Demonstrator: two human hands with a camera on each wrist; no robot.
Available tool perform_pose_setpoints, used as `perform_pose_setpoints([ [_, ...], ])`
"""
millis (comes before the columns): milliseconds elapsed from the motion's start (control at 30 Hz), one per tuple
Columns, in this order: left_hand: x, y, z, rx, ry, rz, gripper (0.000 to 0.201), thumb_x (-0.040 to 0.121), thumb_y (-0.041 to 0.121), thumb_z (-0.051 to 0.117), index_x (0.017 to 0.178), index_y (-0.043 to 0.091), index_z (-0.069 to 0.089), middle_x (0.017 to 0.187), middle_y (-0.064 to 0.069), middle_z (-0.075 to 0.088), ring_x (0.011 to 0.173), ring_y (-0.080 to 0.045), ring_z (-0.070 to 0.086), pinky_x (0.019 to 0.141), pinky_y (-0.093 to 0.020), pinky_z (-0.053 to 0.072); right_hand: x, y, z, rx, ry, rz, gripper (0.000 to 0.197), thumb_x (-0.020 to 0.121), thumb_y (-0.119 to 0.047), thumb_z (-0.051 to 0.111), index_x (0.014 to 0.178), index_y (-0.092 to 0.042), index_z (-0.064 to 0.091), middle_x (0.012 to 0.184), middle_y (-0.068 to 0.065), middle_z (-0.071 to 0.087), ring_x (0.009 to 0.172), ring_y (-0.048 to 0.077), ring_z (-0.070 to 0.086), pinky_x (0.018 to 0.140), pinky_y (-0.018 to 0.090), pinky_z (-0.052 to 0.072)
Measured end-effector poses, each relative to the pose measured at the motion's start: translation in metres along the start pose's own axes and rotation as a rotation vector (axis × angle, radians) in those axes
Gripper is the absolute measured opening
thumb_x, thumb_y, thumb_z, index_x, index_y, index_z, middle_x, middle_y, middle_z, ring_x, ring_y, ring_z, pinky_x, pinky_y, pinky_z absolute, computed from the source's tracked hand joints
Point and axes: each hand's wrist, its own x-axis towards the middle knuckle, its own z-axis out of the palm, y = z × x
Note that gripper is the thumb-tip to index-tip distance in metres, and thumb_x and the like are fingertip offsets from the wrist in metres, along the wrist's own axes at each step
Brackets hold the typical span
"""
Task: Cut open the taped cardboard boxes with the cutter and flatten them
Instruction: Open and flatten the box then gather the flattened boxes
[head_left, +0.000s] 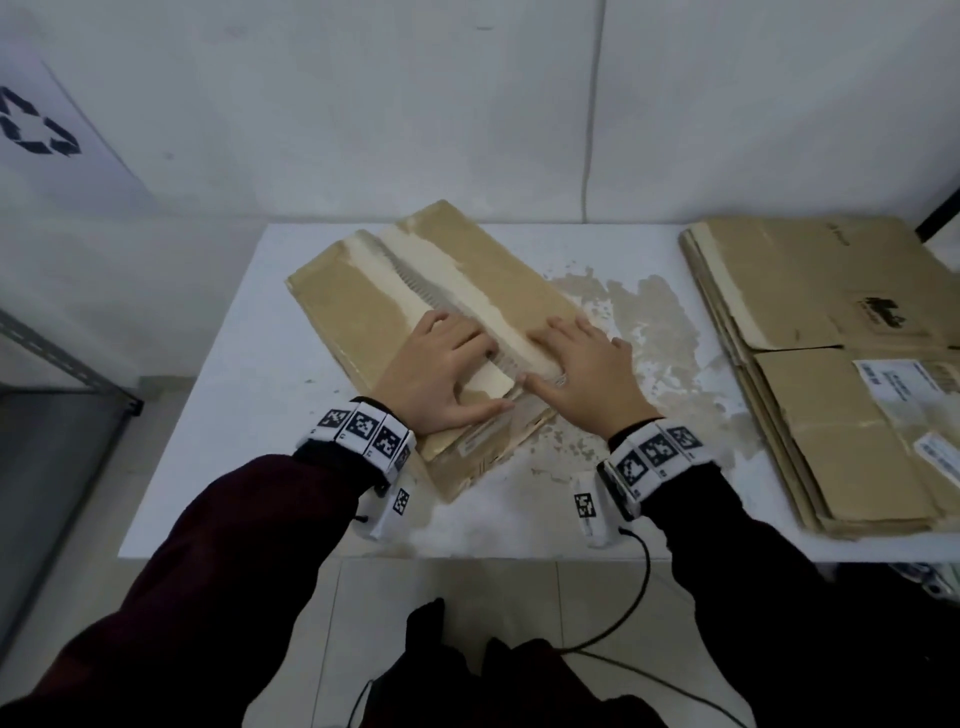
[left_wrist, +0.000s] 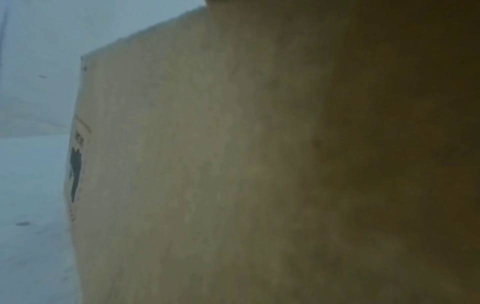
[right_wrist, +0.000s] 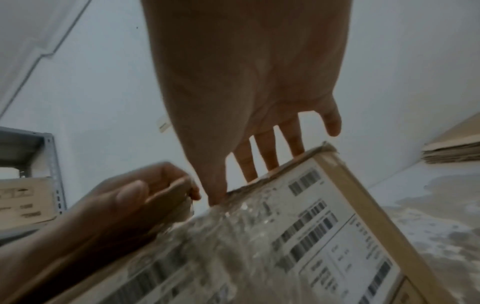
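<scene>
Pressing box (head_left: 457, 332) | left hand (head_left: 441, 374) flat, fingers straight | right hand (head_left: 582, 379) flat, holding nothing

Left sleeve (head_left: 171, 566): dark maroon. Right sleeve (head_left: 748, 561): black. Each wrist carries a white band (head_left: 363, 426) of black-and-white square markers (cable (head_left: 644, 577) attached, right side).

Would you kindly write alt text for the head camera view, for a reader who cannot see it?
Both hands, left hand and right hand, press flat on a flattened cardboard box lying on a white table. A stack of flattened boxes lies at the table's right end.
</scene>
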Motion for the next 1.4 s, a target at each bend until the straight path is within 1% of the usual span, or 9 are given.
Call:
perform_pose_setpoints([
  [200,0.001,0.01,-0.036,0.075,0.059,-0.026,0.057,0.087,0.066,0.032,0.082,0.014,0.052,0.083,0.001,0.053,0.08,-0.021,0.05,0.094,-0.041,0.031,0.001,-0.009,-0.009,-0.062,0.23,-0.044,0.032,0.099,-0.03,0.038,0.12,-0.013,0.055,0.104,0.008,0.068,0.091,0.026,0.063,0.07,0.031,0.046],
  [367,0.002,0.025,-0.091,-0.013,-0.067,-0.254,0.053,0.088,0.063,0.033,0.066,0.02,0.055,0.054,0.009,0.049,0.053,-0.01,0.047,0.061,-0.028,0.034,0.011,-0.02,-0.003,-0.05,0.059,-0.024,0.066,0.081,-0.064,0.051,0.131,-0.021,0.046,0.13,0.006,0.051,0.118,0.028,0.046,0.096,0.045,0.041],
  [467,-0.005,0.03,-0.104,0.148,-0.225,-0.374,0.043,0.089,0.056,0.043,0.077,0.022,0.065,0.063,0.005,0.059,0.06,-0.014,0.054,0.049,-0.026,0.032,0.014,-0.039,0.008,-0.178,0.049,0.029,0.06,0.082,-0.056,0.051,0.129,-0.019,0.043,0.127,0.009,0.046,0.119,0.032,0.041,0.096,0.049,0.038],
  [600,-0.03,0.031,-0.114,0.147,-0.288,-0.476,0.024,0.087,0.035,0.056,0.106,0.028,0.067,0.08,0.009,0.06,0.076,-0.016,0.057,0.062,-0.026,0.035,0.013,-0.039,0.001,-0.119,0.115,-0.007,0.045,0.091,-0.046,0.033,0.121,-0.015,0.045,0.111,0.012,0.056,0.096,0.031,0.053,0.078,0.041,0.048],
  [700,-0.049,0.033,-0.114,0.194,-0.301,-0.57,0.033,0.084,0.021,0.057,0.115,0.029,0.064,0.092,0.005,0.066,0.087,-0.021,0.061,0.069,-0.028,0.043,0.013,-0.032,-0.024,0.023,0.282,-0.035,0.037,0.098,-0.037,0.029,0.107,-0.012,0.054,0.08,0.006,0.06,0.065,0.024,0.051,0.05,0.027,0.034],
  [767,-0.057,0.037,-0.113,0.234,-0.295,-0.586,0.037,0.085,0.017,0.054,0.118,0.032,0.063,0.103,0.002,0.068,0.094,-0.022,0.061,0.072,-0.027,0.042,0.015,-0.022,-0.044,0.081,0.348,0.028,0.039,0.1,-0.034,0.028,0.101,-0.008,0.056,0.08,0.013,0.061,0.068,0.029,0.051,0.055,0.03,0.03],
  [967,-0.08,0.036,-0.107,0.008,-0.428,-0.761,0.043,0.086,0.068,0.042,0.085,0.032,0.066,0.075,0.008,0.065,0.072,-0.011,0.057,0.059,-0.026,0.043,0.017,0.032,-0.06,0.353,0.588,0.323,0.029,0.097,-0.022,0.046,0.117,-0.002,0.05,0.114,0.024,0.057,0.105,0.036,0.054,0.078,0.036,0.038],
  [1133,-0.089,0.025,-0.058,-0.162,-0.317,-0.912,0.069,0.082,0.07,0.047,0.128,0.02,0.045,0.117,-0.008,0.062,0.105,-0.029,0.058,0.083,-0.042,0.051,0.015,0.059,-0.021,-0.037,0.333,0.378,0.034,0.09,-0.015,0.045,0.12,-0.001,0.054,0.126,0.025,0.05,0.113,0.039,0.047,0.09,0.046,0.042],
  [1400,-0.082,0.023,-0.015,-0.3,0.032,-1.025,0.055,0.095,0.011,0.039,0.147,0.011,0.022,0.086,-0.018,0.061,0.078,-0.037,0.058,0.067,-0.039,0.045,-0.008,0.033,0.009,0.63,0.014,0.351,0.047,0.102,-0.041,0.021,0.097,-0.009,0.056,0.102,0.013,0.058,0.099,0.028,0.054,0.084,0.035,0.038],
])
